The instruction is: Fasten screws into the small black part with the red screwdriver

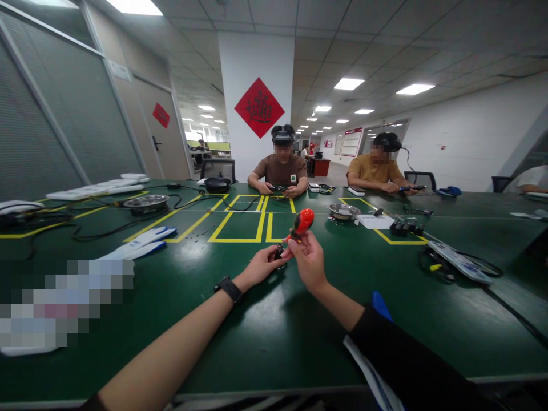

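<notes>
My right hand [309,260] is closed around a screwdriver with a bulbous red-and-black handle [305,221]. The handle end points up and away from me; the blade is hidden by my fingers. Just left of it, my left hand [262,266] pinches a small dark metal part [279,251], mostly covered by the fingers. Both hands meet above the middle of the green table [257,337], and the fingertips almost touch. Whether the screwdriver tip touches the dark part cannot be made out.
White-and-blue gloves [139,244] lie at left. Metal bowls [343,212] [146,202] stand farther back. Black parts [406,227] sit near a sheet of paper [375,221] at right, beside a power strip [460,261] with cables. Yellow tape [235,240] marks rectangles. Two people sit opposite, handling dark items.
</notes>
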`<action>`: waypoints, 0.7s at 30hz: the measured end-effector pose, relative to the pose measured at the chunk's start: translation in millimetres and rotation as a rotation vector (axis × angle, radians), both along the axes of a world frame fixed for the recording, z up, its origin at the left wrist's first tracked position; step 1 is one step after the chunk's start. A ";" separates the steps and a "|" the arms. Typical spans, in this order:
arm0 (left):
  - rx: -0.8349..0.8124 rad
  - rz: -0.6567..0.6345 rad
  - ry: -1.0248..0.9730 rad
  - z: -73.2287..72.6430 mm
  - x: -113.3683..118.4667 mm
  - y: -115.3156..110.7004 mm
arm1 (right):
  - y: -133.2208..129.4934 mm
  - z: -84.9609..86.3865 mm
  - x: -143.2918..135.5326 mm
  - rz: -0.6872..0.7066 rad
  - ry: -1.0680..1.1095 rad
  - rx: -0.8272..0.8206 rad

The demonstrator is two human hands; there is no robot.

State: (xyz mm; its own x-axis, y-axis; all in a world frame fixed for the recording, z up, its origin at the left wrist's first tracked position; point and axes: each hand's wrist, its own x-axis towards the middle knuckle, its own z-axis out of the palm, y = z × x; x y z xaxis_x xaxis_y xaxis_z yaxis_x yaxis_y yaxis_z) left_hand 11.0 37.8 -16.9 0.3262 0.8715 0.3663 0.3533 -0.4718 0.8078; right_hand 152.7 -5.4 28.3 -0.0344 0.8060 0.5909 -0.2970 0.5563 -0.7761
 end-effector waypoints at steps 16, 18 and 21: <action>-0.027 0.027 -0.029 5.0 3.6 -4.6 | -0.3 0.3 0.9 0.007 0.003 -0.020; -0.033 0.029 -0.039 5.4 3.8 -4.9 | 0.9 0.0 -0.1 -0.012 0.028 -0.025; -0.041 0.027 -0.037 5.9 2.8 -5.1 | 1.6 0.5 -0.6 -0.027 0.057 -0.033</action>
State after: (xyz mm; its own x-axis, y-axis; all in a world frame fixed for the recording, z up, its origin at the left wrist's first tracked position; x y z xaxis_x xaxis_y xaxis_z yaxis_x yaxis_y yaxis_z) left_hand 13.8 32.7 -11.1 0.2895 0.8941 0.3417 0.3350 -0.4290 0.8389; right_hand 152.1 -3.9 28.9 0.0208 0.8251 0.5646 -0.3268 0.5393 -0.7761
